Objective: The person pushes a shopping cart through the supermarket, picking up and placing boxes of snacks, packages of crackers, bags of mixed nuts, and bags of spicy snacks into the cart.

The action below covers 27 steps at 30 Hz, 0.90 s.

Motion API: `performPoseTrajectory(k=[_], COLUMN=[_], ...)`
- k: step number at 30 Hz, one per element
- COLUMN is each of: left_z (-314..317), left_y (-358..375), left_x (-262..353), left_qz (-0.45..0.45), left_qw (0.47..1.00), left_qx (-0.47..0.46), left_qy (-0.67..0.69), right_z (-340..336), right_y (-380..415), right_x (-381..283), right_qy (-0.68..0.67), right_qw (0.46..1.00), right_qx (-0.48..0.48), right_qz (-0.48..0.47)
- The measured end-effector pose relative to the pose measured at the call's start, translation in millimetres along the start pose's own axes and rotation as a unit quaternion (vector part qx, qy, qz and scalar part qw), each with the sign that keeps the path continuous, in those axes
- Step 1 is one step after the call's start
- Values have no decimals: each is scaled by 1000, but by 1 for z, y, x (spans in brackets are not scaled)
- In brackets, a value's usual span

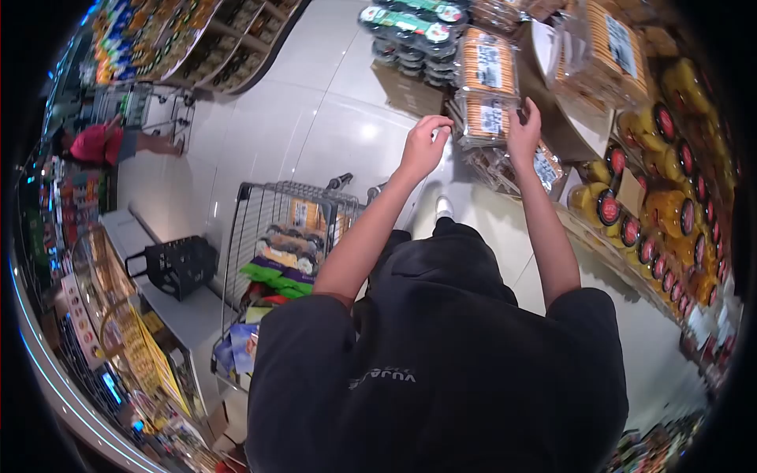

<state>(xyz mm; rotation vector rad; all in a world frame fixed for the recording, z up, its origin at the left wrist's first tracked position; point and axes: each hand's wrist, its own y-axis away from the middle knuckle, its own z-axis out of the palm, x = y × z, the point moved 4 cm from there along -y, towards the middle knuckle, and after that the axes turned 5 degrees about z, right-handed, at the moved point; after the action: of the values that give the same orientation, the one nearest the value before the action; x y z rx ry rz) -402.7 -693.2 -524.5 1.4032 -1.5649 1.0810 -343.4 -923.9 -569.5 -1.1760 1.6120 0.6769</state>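
Observation:
A clear plastic pack of orange-brown biscuits with a printed label (483,118) lies on a stack at the front of the display, between my two hands. My left hand (426,145) is just left of this pack, its fingers bent and the thumb apart from them, nothing in its grasp. At the pack's right edge is my right hand (523,135), thumb close against the wrapping and fingers raised apart from it. A similar biscuit pack (486,61) sits directly behind. More wrapped packs (546,167) are lower down, partly hidden by my right wrist.
A wire shopping cart (272,193) with packaged goods stands left of me. Black-lidded trays (414,31) are stacked on a carton (406,88). Jars with red-and-black lids (607,206) fill the right-hand shelf. A black basket (183,266) rests on a counter; a person (98,146) is farther left.

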Motion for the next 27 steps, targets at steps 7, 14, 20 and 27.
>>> performPoseTrajectory(k=[7, 14, 20, 27], left_z=[-161, -256, -286, -303], left_y=[208, 328, 397, 387], left_x=[-78, -186, -275, -285], left_qz=[-140, -366, -614, -663], left_qw=[905, 839, 661, 639], left_qx=[387, 319, 353, 333], left_qy=[108, -244, -246, -203], right_z=[-12, 26, 30, 29], right_y=[210, 213, 258, 313], right_x=[34, 14, 3, 10], right_qy=[-80, 3, 62, 93], right_qw=[937, 912, 899, 878], right_qx=[-284, -367, -383, -401], right_qz=[187, 186, 203, 245])
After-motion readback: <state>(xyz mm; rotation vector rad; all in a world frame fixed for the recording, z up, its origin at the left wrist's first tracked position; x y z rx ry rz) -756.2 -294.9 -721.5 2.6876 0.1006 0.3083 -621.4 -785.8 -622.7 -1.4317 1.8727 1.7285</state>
